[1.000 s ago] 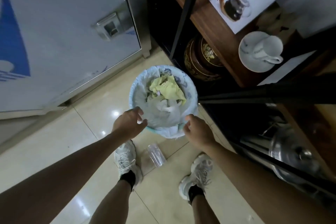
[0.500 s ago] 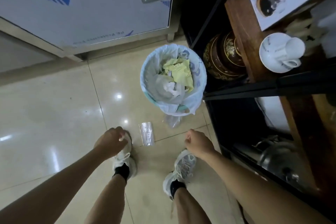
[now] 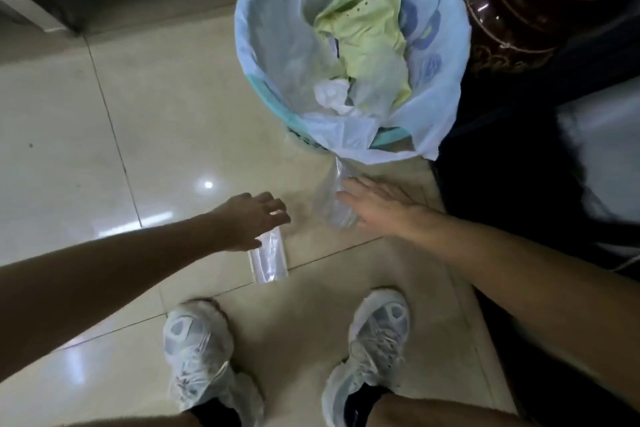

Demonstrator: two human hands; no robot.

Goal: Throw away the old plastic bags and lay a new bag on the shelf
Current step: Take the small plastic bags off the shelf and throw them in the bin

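Plastic bags: I see two clear ones lying on the floor [image 3: 138, 135]. One is a flat bag [image 3: 269, 258] near the middle of my view. The other is a crumpled bag [image 3: 332, 199] at about 2 o'clock from the flat one, just under the near edge of the bin.
Left hand [image 3: 251, 218]: it reaches over the top end of the flat bag. The fingers are spread and holding nothing. I cannot tell if they touch the bag.
Right hand [image 3: 379, 201]: it is flat and wide, fingers pointing to 9 o'clock, right beside the crumpled bag. The fingertips look like they touch it, but nothing is gripped.
Bin [image 3: 353, 45]: it stands at 12 o'clock from the hands. It has a pale blue liner, with yellow paper and a white wad inside.
Brown jar [image 3: 526, 0]: it sits at 3 o'clock from the bin, in a dark spot.
Shoes: I see a left shoe [image 3: 201, 357] and a right shoe [image 3: 374, 343], both white, at 6 o'clock.
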